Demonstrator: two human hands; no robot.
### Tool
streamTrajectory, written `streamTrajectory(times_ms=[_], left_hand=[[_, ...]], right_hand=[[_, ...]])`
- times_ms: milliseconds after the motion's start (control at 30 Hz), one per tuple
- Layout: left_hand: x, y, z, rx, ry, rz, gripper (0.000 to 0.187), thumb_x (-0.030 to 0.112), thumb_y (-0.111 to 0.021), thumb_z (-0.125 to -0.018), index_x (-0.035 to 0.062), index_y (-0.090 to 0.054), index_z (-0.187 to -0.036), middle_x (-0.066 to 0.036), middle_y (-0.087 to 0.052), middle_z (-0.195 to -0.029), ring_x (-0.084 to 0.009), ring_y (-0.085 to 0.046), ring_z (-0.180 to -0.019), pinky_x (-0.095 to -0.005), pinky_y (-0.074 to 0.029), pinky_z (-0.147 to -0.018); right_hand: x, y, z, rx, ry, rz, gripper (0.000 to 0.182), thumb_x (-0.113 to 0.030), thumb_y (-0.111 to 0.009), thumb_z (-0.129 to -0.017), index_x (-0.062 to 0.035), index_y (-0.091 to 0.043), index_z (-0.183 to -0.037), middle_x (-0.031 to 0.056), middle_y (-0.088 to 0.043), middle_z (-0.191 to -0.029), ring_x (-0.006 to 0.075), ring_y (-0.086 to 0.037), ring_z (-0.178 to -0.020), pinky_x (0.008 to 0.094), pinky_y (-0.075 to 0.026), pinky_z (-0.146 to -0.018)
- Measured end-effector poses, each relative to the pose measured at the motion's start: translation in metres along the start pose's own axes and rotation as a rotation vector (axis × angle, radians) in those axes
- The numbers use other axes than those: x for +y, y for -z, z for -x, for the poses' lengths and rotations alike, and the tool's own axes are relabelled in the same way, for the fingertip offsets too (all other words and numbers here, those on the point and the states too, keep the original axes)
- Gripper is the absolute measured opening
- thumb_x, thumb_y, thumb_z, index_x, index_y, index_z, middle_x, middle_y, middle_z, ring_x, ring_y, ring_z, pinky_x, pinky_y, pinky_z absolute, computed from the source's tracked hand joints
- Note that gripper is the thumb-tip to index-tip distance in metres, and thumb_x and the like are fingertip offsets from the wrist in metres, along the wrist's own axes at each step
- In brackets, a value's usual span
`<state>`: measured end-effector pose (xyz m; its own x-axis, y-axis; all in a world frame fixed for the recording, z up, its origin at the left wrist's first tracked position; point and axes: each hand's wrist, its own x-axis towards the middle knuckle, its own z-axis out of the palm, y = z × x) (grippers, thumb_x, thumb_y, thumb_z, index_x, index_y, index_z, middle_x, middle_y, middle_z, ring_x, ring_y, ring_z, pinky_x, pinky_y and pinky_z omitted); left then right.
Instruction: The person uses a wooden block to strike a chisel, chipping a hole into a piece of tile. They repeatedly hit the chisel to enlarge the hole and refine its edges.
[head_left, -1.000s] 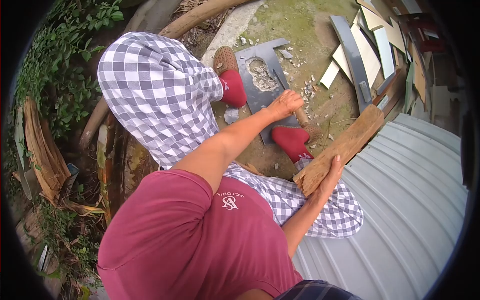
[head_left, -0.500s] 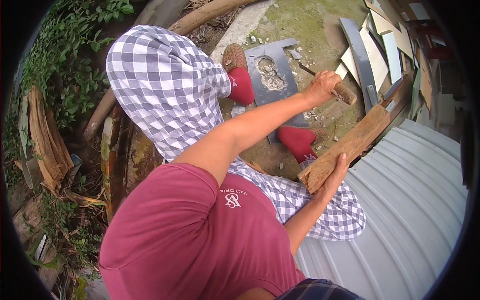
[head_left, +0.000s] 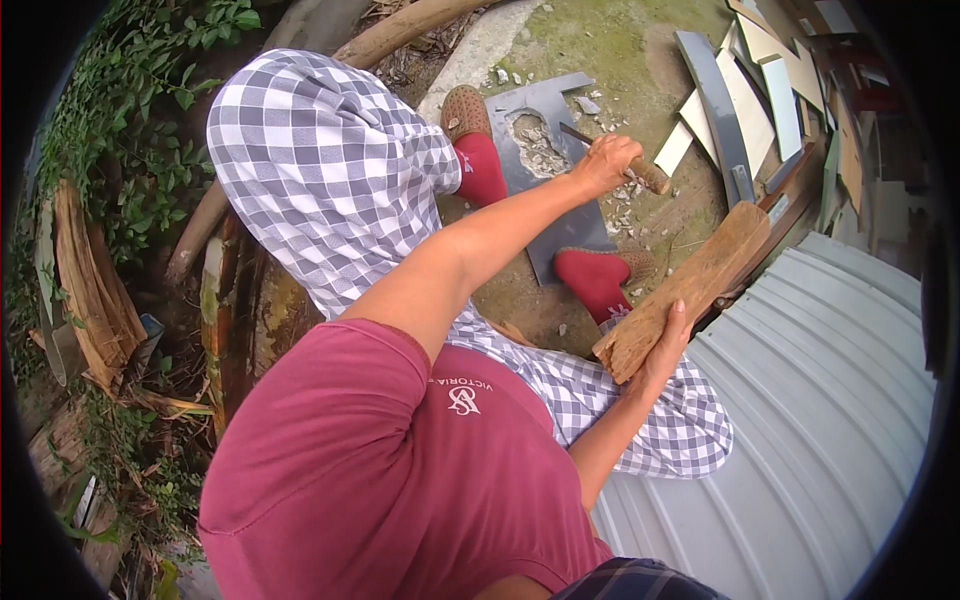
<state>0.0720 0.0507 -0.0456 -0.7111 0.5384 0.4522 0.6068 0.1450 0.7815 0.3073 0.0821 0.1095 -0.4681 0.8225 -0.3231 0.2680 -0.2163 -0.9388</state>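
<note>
My left hand [head_left: 607, 165] is closed around a wooden-handled knife [head_left: 652, 178], its dark blade sticking out past the fingers towards the broken board. My right hand [head_left: 668, 345] grips the near end of a rough, thick piece of wood [head_left: 690, 290], with the thumb along its top face and the other fingers hidden beneath. The wood slants up and away over my right leg. Between my feet lies a dark grey board [head_left: 572, 235] with a ragged hole full of pale rubble; the left hand is held over its right edge.
Pale and grey strips of board [head_left: 715, 110] are heaped at the upper right. Ridged metal sheeting [head_left: 800, 400] spreads along my right side. A log [head_left: 410, 30] lies at the top, split wood [head_left: 90, 280] and leafy plants [head_left: 150, 70] at the left. Rubble bits dot the ground.
My left hand has moved left with the knife, away from the wood and nearer the holed board. The wood in my right hand has turned slightly, its far end shifting a little left.
</note>
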Motion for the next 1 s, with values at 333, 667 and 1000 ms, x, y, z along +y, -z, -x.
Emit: streamTrajectory(times_ms=[333,667,1000], left_hand=[[0.0016,0.0013,0.0021,0.039,-0.022,0.001,0.031,0.008,-0.071,-0.065,0.0091,-0.053,-0.090,-0.009,-0.056,-0.087,-0.0321,-0.055,-0.088,-0.0423,-0.042,-0.079],[0.0028,0.0030,0.0035,0.003,0.015,0.012,0.034,0.005,-0.071,-0.062,0.0089,-0.053,-0.091,-0.009,-0.056,-0.089,-0.0322,-0.054,-0.092,-0.0422,-0.042,-0.083],[0.0005,0.0051,0.0054,-0.007,-0.019,0.001,0.035,0.011,-0.074,-0.062,0.0116,-0.053,-0.090,-0.006,-0.056,-0.088,-0.0296,-0.055,-0.091,-0.0418,-0.042,-0.081]], right_hand=[[0.0053,0.0040,-0.0054,-0.025,-0.014,0.016,0.054,-0.031,-0.056,-0.089,0.0017,-0.041,-0.129,0.0121,-0.055,-0.111,0.0184,-0.057,-0.095,0.0297,-0.047,-0.080],[0.0039,0.0015,-0.0038,-0.021,-0.030,0.039,0.054,-0.032,-0.056,-0.089,0.0014,-0.041,-0.130,0.0121,-0.055,-0.112,0.0187,-0.058,-0.094,0.0299,-0.048,-0.078],[-0.0023,-0.0044,-0.0001,-0.028,-0.031,0.041,0.053,-0.031,-0.055,-0.090,0.0016,-0.041,-0.129,0.0121,-0.056,-0.109,0.0184,-0.059,-0.090,0.0295,-0.050,-0.075]])
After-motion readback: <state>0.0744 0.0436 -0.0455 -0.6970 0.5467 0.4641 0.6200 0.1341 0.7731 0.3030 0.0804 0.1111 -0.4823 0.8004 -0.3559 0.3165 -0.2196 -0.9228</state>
